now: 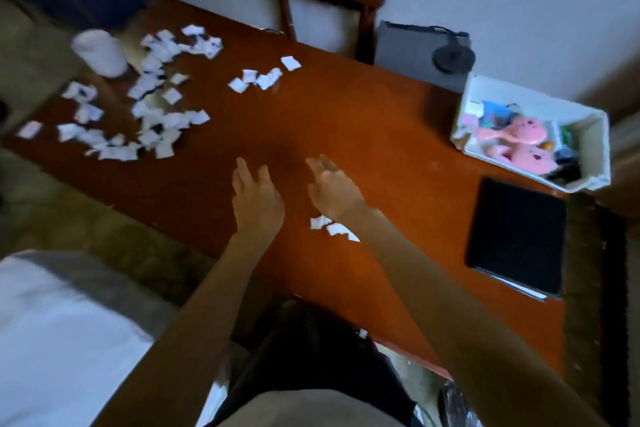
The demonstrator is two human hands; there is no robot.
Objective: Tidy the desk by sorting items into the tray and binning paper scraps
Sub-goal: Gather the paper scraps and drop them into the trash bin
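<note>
Head-worn wide-angle view, 1 camera, looking forward and steeply down.

We look from above the person's own torso, along both forearms to the left hand [257,198] and right hand [334,189], which lie near the centre. The desk [381,135] runs diagonally, its near edge close below us, its far side against the wall. The tray [594,135] sits toward the right edge, paper scraps [152,107] at upper left. Frame edges bend and blur.

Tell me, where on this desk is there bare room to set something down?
The widest bare patch of desk lies mid-table, between the big scatter of paper scraps and the white tray. Another strip runs near the front edge, between the right forearm and the black folder. The far-left corner is crowded: scraps and a white cup.
</note>
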